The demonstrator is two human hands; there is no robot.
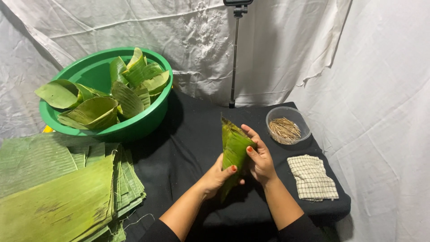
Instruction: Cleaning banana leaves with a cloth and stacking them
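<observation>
Both hands grasp a folded leaf cone above the black counter: the left hand wraps its lower part, hiding the tip, and the right hand pinches the side. What is inside cannot be seen. A green basin of folded leaves, stacked leaves, a bowl of sticks and a checked cloth lie around.

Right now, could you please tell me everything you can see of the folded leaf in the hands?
The folded leaf is green banana leaf shaped into a tall cone, ribbed, its pointed flap standing upright. It is held above the black tablecloth. The left hand clasps its lower part; the right hand presses its side with fingers and thumb.
</observation>
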